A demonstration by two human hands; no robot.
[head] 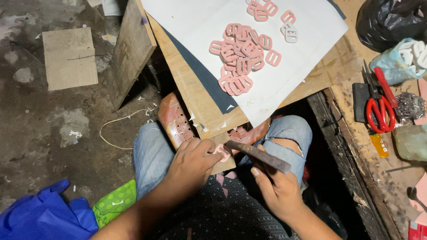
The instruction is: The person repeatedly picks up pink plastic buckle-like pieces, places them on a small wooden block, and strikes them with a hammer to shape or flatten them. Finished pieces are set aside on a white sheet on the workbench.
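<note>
Over your lap, your left hand [193, 160] pinches a small pink plastic buckle [222, 152] against a wooden block [222, 162], fingers pressed tight on its rim. Your right hand [278, 189] wraps a dark metal file [258, 155], its tip touching the buckle. That piece looks light, stiff and smooth, likely slippery; grip its outer edges. More pink buckles [240, 58] lie on the white sheet [311, 40] ahead.

pink buckle [222, 152] | flat on wooden block | dark metal file [258, 155] | slanted across buckle
</note>
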